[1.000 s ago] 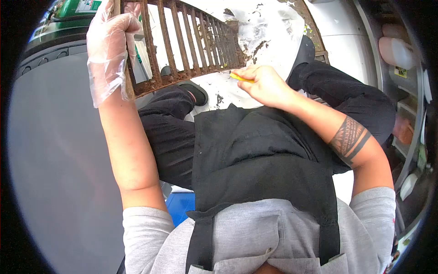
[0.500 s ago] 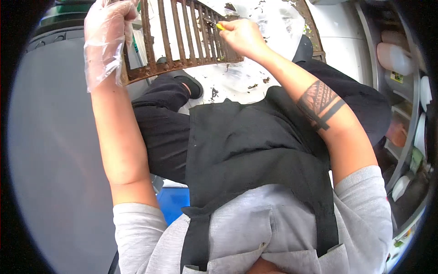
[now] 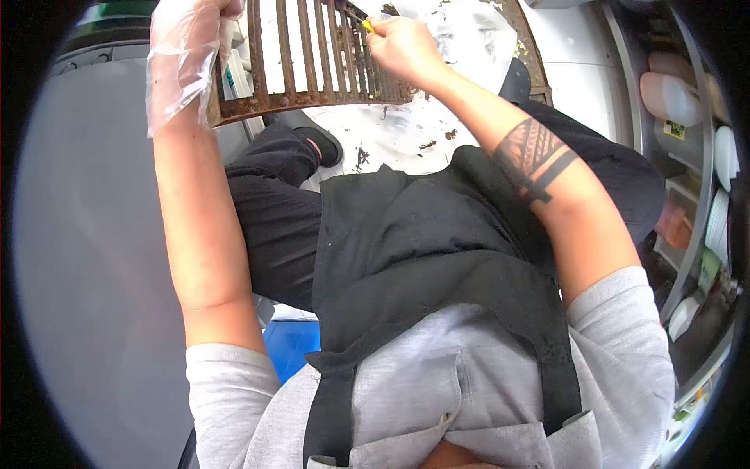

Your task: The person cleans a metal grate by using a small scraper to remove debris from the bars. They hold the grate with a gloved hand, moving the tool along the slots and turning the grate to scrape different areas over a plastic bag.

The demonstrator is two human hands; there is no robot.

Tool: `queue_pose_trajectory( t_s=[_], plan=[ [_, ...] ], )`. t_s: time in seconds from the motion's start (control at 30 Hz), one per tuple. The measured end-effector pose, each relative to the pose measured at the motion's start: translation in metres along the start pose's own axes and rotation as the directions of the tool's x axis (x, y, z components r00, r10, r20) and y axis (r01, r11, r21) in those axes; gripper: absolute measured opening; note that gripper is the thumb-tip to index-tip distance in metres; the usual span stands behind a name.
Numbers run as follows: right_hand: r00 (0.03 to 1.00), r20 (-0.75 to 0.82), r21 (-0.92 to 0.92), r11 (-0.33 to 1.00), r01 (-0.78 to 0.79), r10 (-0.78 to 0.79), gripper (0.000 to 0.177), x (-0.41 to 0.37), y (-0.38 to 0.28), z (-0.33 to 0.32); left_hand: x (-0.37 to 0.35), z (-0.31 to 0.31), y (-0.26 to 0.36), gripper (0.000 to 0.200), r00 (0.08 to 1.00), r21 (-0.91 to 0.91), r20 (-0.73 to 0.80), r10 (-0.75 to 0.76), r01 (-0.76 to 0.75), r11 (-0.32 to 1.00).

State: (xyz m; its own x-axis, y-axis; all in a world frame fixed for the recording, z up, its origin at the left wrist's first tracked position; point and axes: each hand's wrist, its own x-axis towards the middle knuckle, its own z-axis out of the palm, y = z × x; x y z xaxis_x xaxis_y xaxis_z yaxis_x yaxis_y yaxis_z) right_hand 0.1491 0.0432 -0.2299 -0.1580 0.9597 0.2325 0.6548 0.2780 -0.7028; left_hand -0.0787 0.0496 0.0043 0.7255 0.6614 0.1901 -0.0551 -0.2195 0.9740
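The rusty grate runs off the frame at 12 o'clock, so its far end is unseen, and the gloved left hand gripping it is clipped there too. The right hand buries most of the yellow-handled tool in its fist, and the tool's tip is too small to identify. At 3 o'clock, the shelf containers blur into the lens rim.

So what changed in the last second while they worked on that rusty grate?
The right hand, gripping the yellow tool, moved from the near edge of the grate up along the bars, away from the body. Nothing was picked up or let go. The gloved left hand still grips the grate's left edge, and the person stays seated.
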Motion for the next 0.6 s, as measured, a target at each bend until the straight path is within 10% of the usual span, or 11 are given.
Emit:
queue_pose_trajectory(
  t_s=[0.07, 0.47, 0.6],
  plan=[
    [0.995, 0.093, -0.053, 0.998, 0.036, -0.031, 0.028, -0.007, -0.001, -0.007, 0.021, 0.025, -0.019, 0.086, 0.616, 0.145, -0.788, 0.000, 0.185, 0.972],
    [0.991, 0.091, -0.127, 0.986, 0.110, -0.099, 0.027, -0.024, 0.001, -0.007, 0.017, 0.029, -0.013, 0.085, 0.687, 0.143, -0.727, -0.012, 0.168, 0.975],
    [0.995, 0.102, -0.083, 0.996, 0.021, -0.013, 0.025, -0.049, -0.006, -0.012, 0.022, 0.042, -0.006, 0.082, 0.582, 0.080, -0.807, -0.099, 0.273, 0.959]
  ],
)
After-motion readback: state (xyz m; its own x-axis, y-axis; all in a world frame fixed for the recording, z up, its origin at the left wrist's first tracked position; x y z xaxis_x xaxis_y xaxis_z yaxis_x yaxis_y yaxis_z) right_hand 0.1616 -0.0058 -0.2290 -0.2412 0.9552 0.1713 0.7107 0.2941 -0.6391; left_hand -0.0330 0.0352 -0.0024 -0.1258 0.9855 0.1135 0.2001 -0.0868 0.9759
